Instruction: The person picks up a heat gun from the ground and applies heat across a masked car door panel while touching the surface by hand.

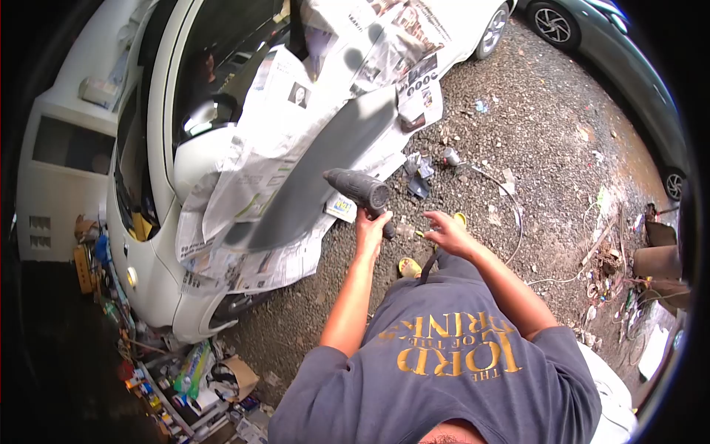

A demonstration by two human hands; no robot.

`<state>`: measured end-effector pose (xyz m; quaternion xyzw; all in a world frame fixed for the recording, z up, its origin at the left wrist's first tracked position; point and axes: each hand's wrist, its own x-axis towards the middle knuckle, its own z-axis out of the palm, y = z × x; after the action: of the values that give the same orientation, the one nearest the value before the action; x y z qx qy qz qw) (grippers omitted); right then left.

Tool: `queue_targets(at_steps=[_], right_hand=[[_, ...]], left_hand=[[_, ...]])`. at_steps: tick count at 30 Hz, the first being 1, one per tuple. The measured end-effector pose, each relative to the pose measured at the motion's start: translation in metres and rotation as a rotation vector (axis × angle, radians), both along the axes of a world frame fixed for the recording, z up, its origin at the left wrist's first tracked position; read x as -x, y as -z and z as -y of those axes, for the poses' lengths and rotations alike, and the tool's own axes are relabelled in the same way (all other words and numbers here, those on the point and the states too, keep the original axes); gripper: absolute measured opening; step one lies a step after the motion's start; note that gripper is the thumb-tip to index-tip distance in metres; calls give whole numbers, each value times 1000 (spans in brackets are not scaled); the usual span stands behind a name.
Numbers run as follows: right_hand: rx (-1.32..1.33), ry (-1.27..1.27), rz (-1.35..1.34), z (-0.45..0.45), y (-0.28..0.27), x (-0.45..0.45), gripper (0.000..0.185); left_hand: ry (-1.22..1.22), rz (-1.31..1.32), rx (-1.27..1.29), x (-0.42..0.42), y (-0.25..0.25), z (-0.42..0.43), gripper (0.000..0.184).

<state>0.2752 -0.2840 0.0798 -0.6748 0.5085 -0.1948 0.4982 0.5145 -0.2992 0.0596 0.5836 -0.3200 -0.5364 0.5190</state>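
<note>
My left hand (372, 226) is wrapped round the handle of a dark heat gun or dryer (359, 188). Its nozzle points toward a grey primed panel (318, 166) on the white car (166, 266). Newspaper sheets (285, 96) surround that grey area and cover part of the car. Off to the right of the tool, my right hand (446, 231) is raised with its fingers apart and nothing in them. A dark cord hangs below the tool's handle, in front of my shirt.
Gravel ground (473, 133) lies right of the car. A thin hose (510, 196) curves across it from a small metal cup (450, 156). A dark car (614, 66) stands at the upper right. Clutter fills the lower left (196, 385) and far right.
</note>
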Motion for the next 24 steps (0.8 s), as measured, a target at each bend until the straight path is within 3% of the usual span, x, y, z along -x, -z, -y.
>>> queue_targets(at_steps=[2, 4, 8, 13, 17, 21, 24], right_hand=[[122, -3, 76, 19, -31, -22, 63], [294, 44, 103, 39, -27, -33, 66], [209, 124, 293, 76, -62, -31, 60], [113, 240, 449, 122, -60, -20, 47], [170, 248, 511, 155, -70, -4, 38], [134, 186, 478, 197, -98, 12, 36], [74, 141, 426, 223, -106, 24, 38]], left_hand=[[76, -76, 68, 24, -11, 17, 56], [140, -101, 114, 49, -32, 30, 54], [210, 110, 151, 79, -51, 53, 50], [417, 132, 220, 87, -89, 90, 46], [339, 160, 268, 101, -115, 108, 38], [133, 239, 243, 106, -93, 107, 32], [78, 345, 101, 98, -29, 93, 28]])
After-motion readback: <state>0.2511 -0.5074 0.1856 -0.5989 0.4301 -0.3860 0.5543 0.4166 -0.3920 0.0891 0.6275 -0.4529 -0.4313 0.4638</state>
